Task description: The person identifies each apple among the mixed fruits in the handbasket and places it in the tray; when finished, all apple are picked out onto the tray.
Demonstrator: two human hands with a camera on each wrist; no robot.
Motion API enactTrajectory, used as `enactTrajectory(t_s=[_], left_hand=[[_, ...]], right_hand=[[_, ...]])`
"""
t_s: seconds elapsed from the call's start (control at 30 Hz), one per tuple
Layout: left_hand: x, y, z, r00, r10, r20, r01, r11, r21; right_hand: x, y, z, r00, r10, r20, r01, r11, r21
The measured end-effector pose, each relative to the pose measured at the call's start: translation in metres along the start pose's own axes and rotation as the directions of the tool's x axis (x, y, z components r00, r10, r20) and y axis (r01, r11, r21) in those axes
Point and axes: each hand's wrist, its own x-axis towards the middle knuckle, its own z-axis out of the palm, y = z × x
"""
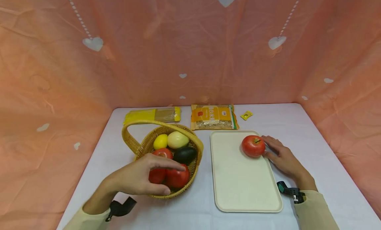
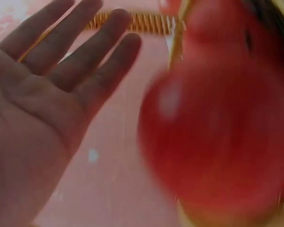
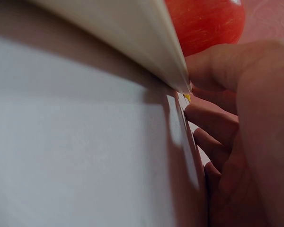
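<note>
In the head view my left hand (image 1: 146, 175) hovers over the front of a wicker basket (image 1: 194, 172), thumb and fingers apart, holding nothing. Beneath it lie red tomatoes (image 1: 178, 177); one tomato (image 2: 217, 132) looms blurred beside the extended fingers (image 2: 97, 71) in the left wrist view. My right hand (image 1: 282, 157) is at the right edge of a cream tray (image 1: 241, 183), fingertips right beside a single tomato (image 1: 253, 146) on it. From the right wrist, the thumb (image 3: 213, 68) is seen at the tray's rim, with the other fingers loosely bent below.
Also in the basket are a yellow lemon (image 1: 160, 142), a pale round vegetable (image 1: 177, 140) and a dark oval one (image 1: 185, 154); its handle (image 1: 131, 137) leans left. Behind lie a yellow noodle pack (image 1: 151, 115), an orange grain bag (image 1: 213, 117) and a small yellow packet (image 1: 246, 115).
</note>
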Motion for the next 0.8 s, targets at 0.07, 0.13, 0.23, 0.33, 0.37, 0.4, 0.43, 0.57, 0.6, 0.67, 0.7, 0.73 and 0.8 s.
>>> enactTrajectory(t_s=[0.07,0.13,0.23,0.33,0.37,0.4,0.43,0.57,0.6,0.67,0.7,0.73,0.8], left_hand=[[-0.011,0.001,-0.008,0.998,-0.058,0.009,0.057,0.995,0.077],[-0.019,0.001,-0.012,0.994,-0.11,0.011,0.107,0.983,0.151],[-0.027,0.001,-0.013,0.979,-0.205,0.003,0.197,0.948,0.249],[-0.032,-0.002,-0.01,0.961,-0.276,-0.001,0.263,0.915,0.305],[-0.033,-0.004,-0.009,0.956,-0.294,-0.002,0.279,0.907,0.314],[-0.034,-0.005,-0.008,0.953,-0.304,-0.002,0.289,0.902,0.319],[-0.034,-0.007,-0.007,0.95,-0.312,-0.003,0.297,0.899,0.321],[-0.035,-0.01,-0.006,0.946,-0.323,-0.013,0.308,0.889,0.339],[-0.035,-0.011,-0.007,0.945,-0.328,-0.011,0.312,0.885,0.345],[-0.035,-0.011,-0.008,0.945,-0.326,-0.005,0.306,0.88,0.363],[-0.035,-0.011,-0.009,0.945,-0.328,-0.004,0.306,0.877,0.37],[-0.035,-0.011,-0.009,0.943,-0.332,-0.003,0.309,0.874,0.376],[-0.034,-0.01,-0.011,0.932,-0.361,-0.007,0.338,0.865,0.372]], right_hand=[[0.0,0.0,0.0,1.0,0.004,-0.001,-0.004,1.0,-0.003],[0.0,-0.001,0.0,1.0,0.012,-0.001,-0.012,1.0,-0.006],[0.0,0.0,0.001,1.0,0.022,0.0,-0.022,1.0,-0.01],[0.0,-0.001,0.001,1.0,0.025,0.001,-0.025,1.0,-0.006],[0.0,-0.001,0.001,1.0,0.023,0.0,-0.023,1.0,-0.005],[0.0,-0.002,0.001,1.0,0.023,0.0,-0.023,1.0,-0.004],[0.0,-0.002,0.001,1.0,0.023,0.0,-0.023,1.0,-0.004],[0.0,-0.003,0.001,0.999,0.034,0.006,-0.033,0.999,-0.005],[0.0,-0.004,0.001,0.999,0.038,0.008,-0.038,0.999,-0.006],[0.0,-0.005,0.001,0.999,0.04,0.01,-0.04,0.999,-0.006],[0.0,-0.005,0.001,0.999,0.04,0.01,-0.04,0.999,-0.006],[0.0,-0.005,0.002,0.999,0.039,0.011,-0.039,0.999,-0.004],[0.0,-0.005,0.002,0.999,0.038,0.011,-0.038,0.999,-0.003]])
